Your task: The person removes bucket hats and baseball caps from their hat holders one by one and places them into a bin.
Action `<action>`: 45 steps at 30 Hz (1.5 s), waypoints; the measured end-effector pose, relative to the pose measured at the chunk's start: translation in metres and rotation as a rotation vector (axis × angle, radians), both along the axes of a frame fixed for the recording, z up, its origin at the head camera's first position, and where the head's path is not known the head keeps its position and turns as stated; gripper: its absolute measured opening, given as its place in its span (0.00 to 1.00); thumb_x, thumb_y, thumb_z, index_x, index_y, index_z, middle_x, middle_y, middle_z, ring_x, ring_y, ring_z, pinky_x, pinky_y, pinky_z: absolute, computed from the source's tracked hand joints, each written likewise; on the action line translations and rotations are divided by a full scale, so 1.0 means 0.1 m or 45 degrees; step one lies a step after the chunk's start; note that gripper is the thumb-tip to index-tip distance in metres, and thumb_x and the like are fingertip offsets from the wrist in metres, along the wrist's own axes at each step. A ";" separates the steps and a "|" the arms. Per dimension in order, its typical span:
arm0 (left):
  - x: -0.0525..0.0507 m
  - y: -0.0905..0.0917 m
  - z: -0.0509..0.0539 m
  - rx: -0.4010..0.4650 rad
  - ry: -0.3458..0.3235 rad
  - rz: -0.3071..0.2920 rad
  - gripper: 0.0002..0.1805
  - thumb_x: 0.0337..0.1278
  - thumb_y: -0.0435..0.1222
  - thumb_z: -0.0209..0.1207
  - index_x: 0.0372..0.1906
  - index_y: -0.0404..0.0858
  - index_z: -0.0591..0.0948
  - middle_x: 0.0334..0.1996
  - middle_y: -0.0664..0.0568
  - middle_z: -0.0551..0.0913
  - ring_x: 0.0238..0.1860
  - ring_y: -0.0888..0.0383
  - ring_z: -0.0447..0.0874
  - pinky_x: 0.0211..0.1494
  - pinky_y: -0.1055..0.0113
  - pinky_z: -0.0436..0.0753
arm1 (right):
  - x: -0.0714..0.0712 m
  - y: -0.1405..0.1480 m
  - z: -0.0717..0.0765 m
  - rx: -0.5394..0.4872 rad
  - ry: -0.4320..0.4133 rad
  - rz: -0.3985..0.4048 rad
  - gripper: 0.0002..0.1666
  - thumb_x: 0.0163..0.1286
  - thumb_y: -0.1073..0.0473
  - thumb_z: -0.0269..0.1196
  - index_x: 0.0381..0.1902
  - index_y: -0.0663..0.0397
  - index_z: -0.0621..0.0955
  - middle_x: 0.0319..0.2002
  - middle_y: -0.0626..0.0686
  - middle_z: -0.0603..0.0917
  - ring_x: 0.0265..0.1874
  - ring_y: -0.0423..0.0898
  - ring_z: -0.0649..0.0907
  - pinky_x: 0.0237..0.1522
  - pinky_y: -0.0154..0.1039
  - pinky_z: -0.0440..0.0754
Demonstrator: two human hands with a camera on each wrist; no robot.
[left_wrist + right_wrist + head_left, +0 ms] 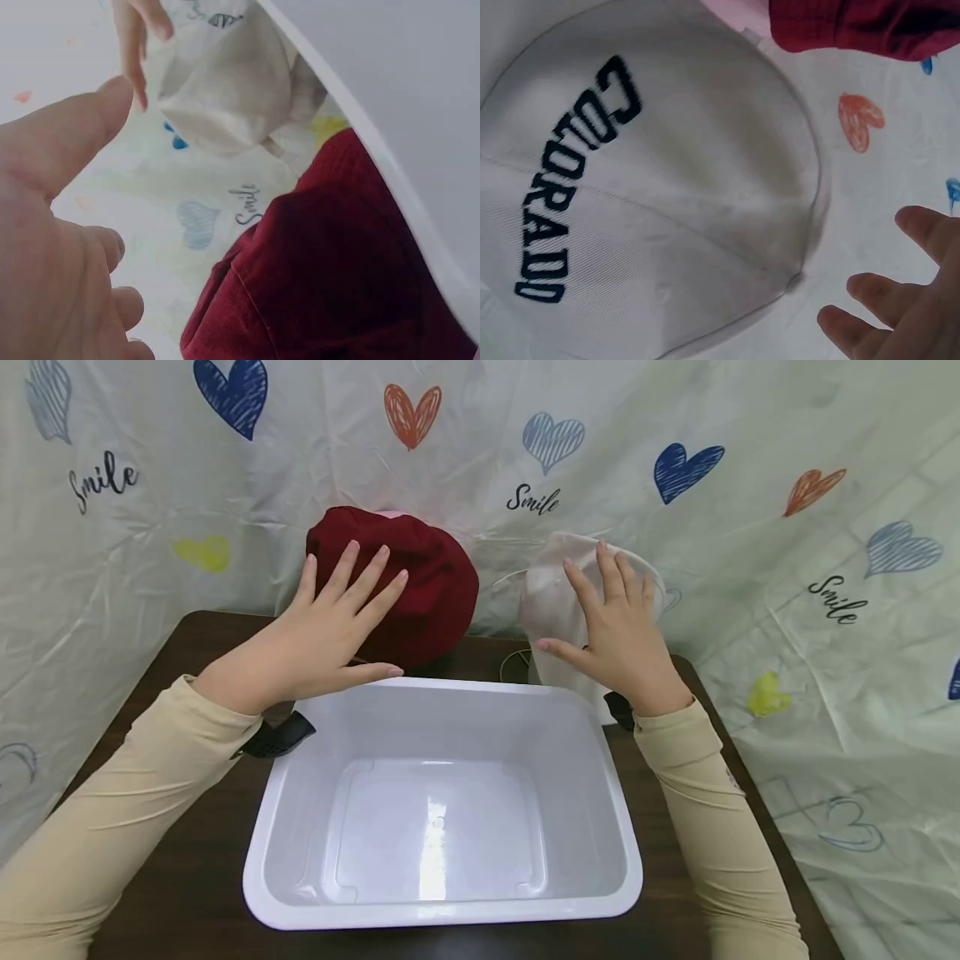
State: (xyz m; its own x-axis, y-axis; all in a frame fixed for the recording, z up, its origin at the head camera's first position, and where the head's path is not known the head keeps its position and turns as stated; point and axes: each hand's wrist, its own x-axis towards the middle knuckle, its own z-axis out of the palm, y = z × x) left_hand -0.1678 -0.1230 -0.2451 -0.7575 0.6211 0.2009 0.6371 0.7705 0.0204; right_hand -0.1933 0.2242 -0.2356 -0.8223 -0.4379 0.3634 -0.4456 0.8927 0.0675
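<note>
Whitish sheet (pixel 465 468) printed with hearts and "Smile", dark brown table (pixel 180 860). Two hats at the far side, behind one white tub (pixel 442 914): red hat (pixel 438 585), deep red, seamed; white cap (pixel 690 165), dark arched COLORADO lettering. Two hands, backs up, fingers spread, gripping nothing: left hand (pixel 322 631) over red hat, right hand (pixel 622 631) by white cap.

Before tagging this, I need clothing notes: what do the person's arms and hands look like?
Left sleeve and right sleeve are long and cream; the right bears a small mark. Black pieces show at both wrists. Left hand and right hand are ungloved.
</note>
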 end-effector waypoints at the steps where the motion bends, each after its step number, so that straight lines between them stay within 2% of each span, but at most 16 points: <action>1: 0.04 -0.02 -0.02 0.007 0.005 -0.009 0.52 0.58 0.60 0.52 0.75 0.39 0.41 0.74 0.39 0.33 0.72 0.39 0.23 0.65 0.34 0.30 | 0.00 0.03 -0.01 -0.024 0.016 0.006 0.54 0.57 0.36 0.65 0.73 0.56 0.56 0.72 0.67 0.46 0.70 0.64 0.47 0.64 0.68 0.42; 4: 0.16 -0.07 -0.08 0.039 0.027 -0.043 0.49 0.60 0.57 0.52 0.75 0.38 0.42 0.74 0.39 0.35 0.72 0.39 0.24 0.66 0.37 0.31 | 0.01 0.15 -0.04 -0.127 0.067 0.023 0.52 0.58 0.43 0.67 0.71 0.60 0.57 0.71 0.69 0.48 0.70 0.65 0.50 0.64 0.66 0.47; 9: 0.39 -0.20 -0.23 0.089 -0.006 -0.065 0.47 0.62 0.54 0.52 0.75 0.38 0.43 0.74 0.41 0.35 0.72 0.40 0.25 0.67 0.38 0.33 | 0.02 0.40 -0.14 -0.369 0.170 0.039 0.46 0.60 0.55 0.68 0.69 0.66 0.59 0.68 0.72 0.53 0.68 0.66 0.55 0.64 0.62 0.56; 13: 0.58 -0.34 -0.30 0.090 -0.116 0.000 0.47 0.63 0.55 0.51 0.75 0.38 0.43 0.75 0.44 0.33 0.72 0.44 0.23 0.67 0.38 0.33 | 0.01 0.60 -0.20 -0.509 0.244 -0.015 0.41 0.60 0.58 0.66 0.66 0.68 0.62 0.65 0.73 0.59 0.67 0.66 0.58 0.65 0.59 0.56; 15: 0.67 -0.42 -0.33 0.076 -0.167 0.047 0.46 0.63 0.56 0.50 0.75 0.38 0.43 0.75 0.44 0.33 0.72 0.45 0.22 0.67 0.38 0.32 | 0.00 0.70 -0.22 -0.556 0.246 -0.061 0.39 0.61 0.58 0.65 0.65 0.68 0.63 0.65 0.72 0.61 0.66 0.64 0.59 0.65 0.57 0.57; 20: 0.81 -0.58 -0.48 0.089 -0.223 0.110 0.45 0.64 0.54 0.50 0.75 0.38 0.44 0.75 0.44 0.35 0.72 0.45 0.23 0.67 0.40 0.29 | -0.07 0.82 -0.26 -0.585 0.265 -0.102 0.35 0.62 0.59 0.63 0.63 0.70 0.66 0.62 0.71 0.64 0.65 0.63 0.62 0.65 0.55 0.58; 25: 0.81 -0.61 -0.64 0.134 -0.259 0.103 0.43 0.65 0.52 0.50 0.75 0.39 0.44 0.75 0.45 0.35 0.73 0.47 0.23 0.68 0.41 0.30 | -0.17 0.86 -0.31 -0.589 0.257 -0.117 0.33 0.63 0.59 0.63 0.62 0.70 0.67 0.61 0.70 0.67 0.63 0.63 0.64 0.66 0.52 0.58; 31: 0.80 -0.61 -0.77 0.132 -0.285 0.092 0.40 0.68 0.51 0.46 0.75 0.39 0.43 0.75 0.42 0.36 0.73 0.45 0.24 0.67 0.40 0.29 | -0.28 0.86 -0.36 -0.618 0.251 -0.150 0.32 0.64 0.58 0.61 0.62 0.69 0.67 0.56 0.70 0.71 0.58 0.64 0.67 0.63 0.52 0.61; 36: 0.76 -0.62 -0.84 0.149 -0.261 0.096 0.38 0.69 0.46 0.45 0.75 0.39 0.43 0.75 0.43 0.38 0.73 0.45 0.26 0.68 0.41 0.29 | -0.36 0.81 -0.37 -0.681 0.273 -0.165 0.29 0.65 0.60 0.60 0.61 0.69 0.69 0.53 0.70 0.72 0.52 0.63 0.70 0.56 0.54 0.66; 45: 0.70 -0.58 -0.90 0.186 -0.175 0.126 0.37 0.66 0.39 0.46 0.74 0.35 0.46 0.75 0.44 0.43 0.74 0.46 0.36 0.68 0.40 0.33 | -0.48 0.72 -0.31 -0.797 0.309 -0.141 0.24 0.66 0.63 0.60 0.58 0.66 0.73 0.54 0.65 0.76 0.52 0.60 0.74 0.55 0.49 0.69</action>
